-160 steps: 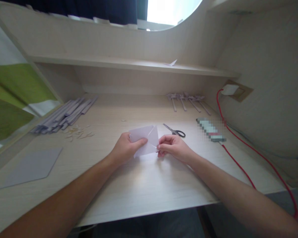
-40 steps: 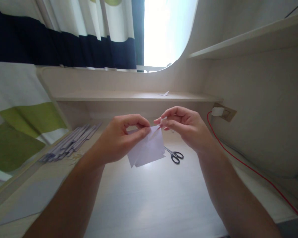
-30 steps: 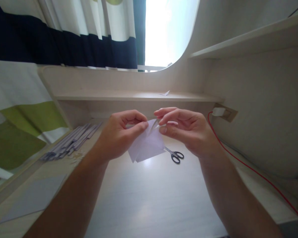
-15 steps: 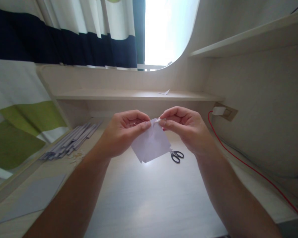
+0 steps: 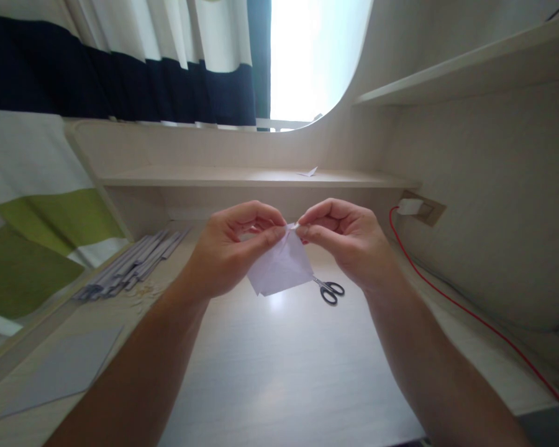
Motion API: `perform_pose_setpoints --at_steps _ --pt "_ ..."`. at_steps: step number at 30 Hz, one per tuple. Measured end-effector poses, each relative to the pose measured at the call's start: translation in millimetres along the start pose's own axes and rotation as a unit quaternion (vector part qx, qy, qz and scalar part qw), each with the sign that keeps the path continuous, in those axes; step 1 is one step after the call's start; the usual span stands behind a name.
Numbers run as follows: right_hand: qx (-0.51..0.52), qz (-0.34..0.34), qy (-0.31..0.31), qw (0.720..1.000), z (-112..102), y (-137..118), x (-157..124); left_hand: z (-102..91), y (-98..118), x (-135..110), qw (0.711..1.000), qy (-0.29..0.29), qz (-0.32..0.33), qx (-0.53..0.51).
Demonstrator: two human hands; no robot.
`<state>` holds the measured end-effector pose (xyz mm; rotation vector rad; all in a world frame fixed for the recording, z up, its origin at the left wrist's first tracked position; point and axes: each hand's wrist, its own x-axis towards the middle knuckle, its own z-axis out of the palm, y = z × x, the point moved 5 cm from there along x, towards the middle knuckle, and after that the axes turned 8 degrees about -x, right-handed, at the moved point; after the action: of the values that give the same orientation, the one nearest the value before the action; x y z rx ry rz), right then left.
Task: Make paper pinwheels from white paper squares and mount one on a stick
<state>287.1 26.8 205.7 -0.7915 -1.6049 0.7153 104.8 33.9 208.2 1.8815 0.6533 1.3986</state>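
Observation:
A folded white paper [image 5: 282, 267] hangs above the desk between my hands, its lower edge pointing toward me. My left hand [image 5: 245, 248] pinches its upper edge between thumb and fingers. At the same top corner my right hand [image 5: 340, 239] is closed in a pinch on a small whitish bit of the paper, which looks gathered or twisted there. The fingertips of both hands almost meet. Just beyond the paper's lower right corner lie black-handled scissors [image 5: 329, 290] on the desk, their blades partly hidden behind the paper.
Several folded paper strips [image 5: 137, 264] are piled at the left, with small pale scraps [image 5: 144, 292] beside them. A flat paper sheet [image 5: 65, 372] lies nearer. A paper piece [image 5: 309, 172] rests on the shelf [image 5: 214, 177]. A red cable [image 5: 466, 310] runs from a white plug [image 5: 409, 207].
The paper's lower part has swung up and slightly left, and its top looks more gathered. My left fingertips have come closer to my right ones. The right hand has hardly moved.

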Motion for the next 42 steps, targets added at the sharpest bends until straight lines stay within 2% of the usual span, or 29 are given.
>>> perform_pose_setpoints --at_steps 6,13,25,37,42 --pt "-0.046 -0.017 0.021 0.999 0 -2 -2 -1.1 2 -1 0.999 0.006 -0.005 0.041" --pt "-0.040 -0.016 0.025 0.999 1 -2 -3 0.3 -1 1 0.999 -0.001 -0.038 -0.019" --pt "-0.062 -0.018 0.034 0.997 2 -4 -6 1.5 -3 0 0.999 0.000 -0.026 -0.039" --pt "-0.038 -0.008 0.053 0.998 2 -3 -7 3.6 -8 2 0.991 0.005 -0.067 -0.114" --pt "-0.020 0.002 0.062 0.998 2 -3 -7 5.4 -9 2 0.988 0.004 -0.062 -0.139"
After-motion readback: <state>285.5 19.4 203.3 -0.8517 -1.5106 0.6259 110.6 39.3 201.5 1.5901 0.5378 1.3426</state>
